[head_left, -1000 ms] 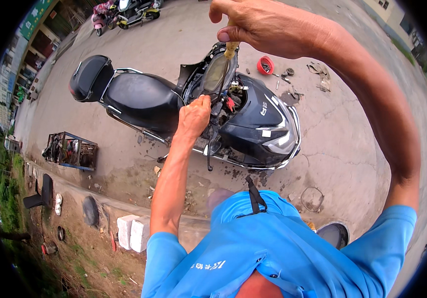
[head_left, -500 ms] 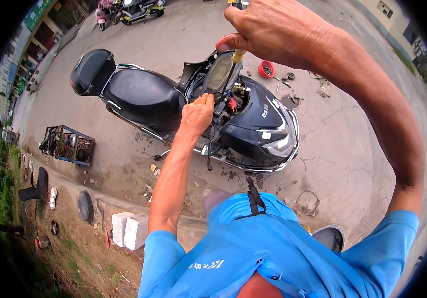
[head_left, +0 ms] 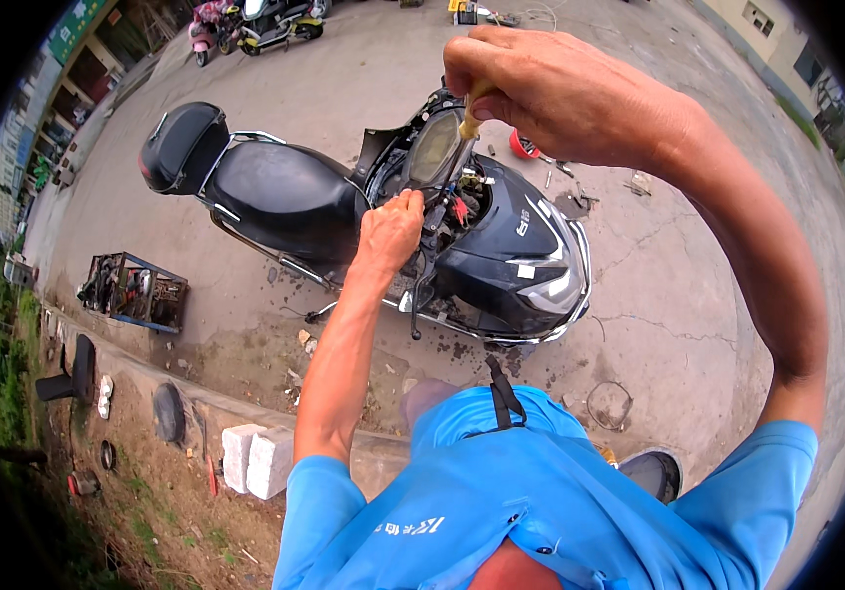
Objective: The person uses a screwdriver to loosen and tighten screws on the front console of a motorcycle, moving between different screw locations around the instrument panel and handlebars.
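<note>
A black scooter [head_left: 290, 187] stands before me with its front cover opened around the instrument panel [head_left: 435, 149]. My right hand [head_left: 570, 93] is closed round the pale yellow handle of a screwdriver [head_left: 470, 120], whose dark shaft slants down past the panel's right edge. Its tip is lost among the parts below. My left hand [head_left: 390, 232] is closed at the panel's near edge, fingertips pinched together; what they grip is too small to make out. Red and other coloured wiring [head_left: 461, 208] shows in the opening right of the panel.
Past the scooter lies a red bowl [head_left: 522, 145] with loose tools and parts nearby. To the left stands a metal-framed crate [head_left: 152, 292] of parts. White blocks [head_left: 270, 460] rest beyond the kerb, near a black chair [head_left: 70, 369]. Other scooters [head_left: 280, 25] are parked far off.
My right hand has come down slightly, and its thumb, stretched out before, is now tucked round the screwdriver handle. The left hand has stayed almost in place.
</note>
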`<state>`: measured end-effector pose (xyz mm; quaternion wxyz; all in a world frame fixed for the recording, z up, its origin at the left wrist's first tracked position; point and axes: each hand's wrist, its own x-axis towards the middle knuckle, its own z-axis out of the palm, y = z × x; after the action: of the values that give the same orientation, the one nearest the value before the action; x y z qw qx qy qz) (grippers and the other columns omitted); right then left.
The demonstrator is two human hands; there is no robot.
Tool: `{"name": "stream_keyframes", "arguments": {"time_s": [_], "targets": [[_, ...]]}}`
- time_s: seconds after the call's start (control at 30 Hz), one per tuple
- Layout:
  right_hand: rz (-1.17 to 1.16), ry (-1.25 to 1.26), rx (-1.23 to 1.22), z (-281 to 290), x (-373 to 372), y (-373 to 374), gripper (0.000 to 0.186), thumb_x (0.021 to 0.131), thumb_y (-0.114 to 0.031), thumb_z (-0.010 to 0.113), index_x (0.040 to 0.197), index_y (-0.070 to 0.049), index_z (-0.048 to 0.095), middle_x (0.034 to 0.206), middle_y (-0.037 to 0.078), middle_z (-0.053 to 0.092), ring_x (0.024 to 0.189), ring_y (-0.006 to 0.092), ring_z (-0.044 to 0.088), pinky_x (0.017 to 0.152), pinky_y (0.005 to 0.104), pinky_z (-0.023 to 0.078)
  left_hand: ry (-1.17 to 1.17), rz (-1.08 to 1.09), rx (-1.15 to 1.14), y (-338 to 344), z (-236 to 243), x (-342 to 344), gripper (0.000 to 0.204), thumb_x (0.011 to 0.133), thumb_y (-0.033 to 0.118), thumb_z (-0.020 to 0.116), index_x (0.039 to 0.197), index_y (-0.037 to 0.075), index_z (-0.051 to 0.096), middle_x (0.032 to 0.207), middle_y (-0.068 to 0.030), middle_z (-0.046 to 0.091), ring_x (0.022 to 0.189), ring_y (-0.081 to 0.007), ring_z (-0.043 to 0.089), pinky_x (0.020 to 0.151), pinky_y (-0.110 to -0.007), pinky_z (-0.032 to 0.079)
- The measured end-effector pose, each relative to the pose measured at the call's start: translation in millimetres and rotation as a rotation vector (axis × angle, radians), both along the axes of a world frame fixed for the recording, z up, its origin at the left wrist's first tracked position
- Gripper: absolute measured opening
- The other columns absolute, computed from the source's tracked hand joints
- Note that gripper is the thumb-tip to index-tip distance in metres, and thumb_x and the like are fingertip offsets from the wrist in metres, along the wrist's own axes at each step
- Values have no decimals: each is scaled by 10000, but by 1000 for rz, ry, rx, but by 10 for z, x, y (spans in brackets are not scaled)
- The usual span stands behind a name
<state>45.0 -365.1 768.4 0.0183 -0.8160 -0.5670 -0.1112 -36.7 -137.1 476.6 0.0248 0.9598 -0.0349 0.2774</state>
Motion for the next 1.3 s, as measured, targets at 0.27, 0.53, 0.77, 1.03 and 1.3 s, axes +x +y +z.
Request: {"name": "stream_keyframes", "arguments": {"time_s": [0.27,0.53,0.77,1.03,1.3], "targets": [[-18,-100,179,-102,-71,-47,253,1041,-262,627,1062,-12,592,1128,177,658,953,415,697,814,503,552,9,11,-17,-3,28,-28,174,990,152,633,1098,17,649,945,-164,757,821,-343,757,650,-439,611],[335,158,370,-289,15,-160,193,995,-169,676,1047,-5,589,1077,136,599,996,349,644,853,466,513,31,15,-14,-21,49,-37,177,986,145,635,1102,12,650,1012,-171,759,844,-344,758,664,-440,614],[403,226,512,-389,73,-195,186,941,-52,640,1100,-19,551,1054,137,587,998,323,644,865,445,520,-2,-10,-24,-26,35,-20,178,978,128,643,1112,11,644,1007,-157,752,841,-343,753,661,-441,613],[244,504,595,-473,-47,-225,192,992,-63,645,1149,-10,547,1018,89,597,925,214,643,851,374,532,1,-3,-7,4,35,-53,178,974,129,649,1108,13,640,1017,-153,746,850,-345,753,671,-438,618],[421,764,939,-718,161,-211,109,1065,-29,590,1162,-40,540,1045,15,597,1009,93,634,898,285,544,-6,-17,7,-7,24,-31,214,971,140,660,1138,6,646,1114,-174,753,909,-346,761,700,-422,632]]}}
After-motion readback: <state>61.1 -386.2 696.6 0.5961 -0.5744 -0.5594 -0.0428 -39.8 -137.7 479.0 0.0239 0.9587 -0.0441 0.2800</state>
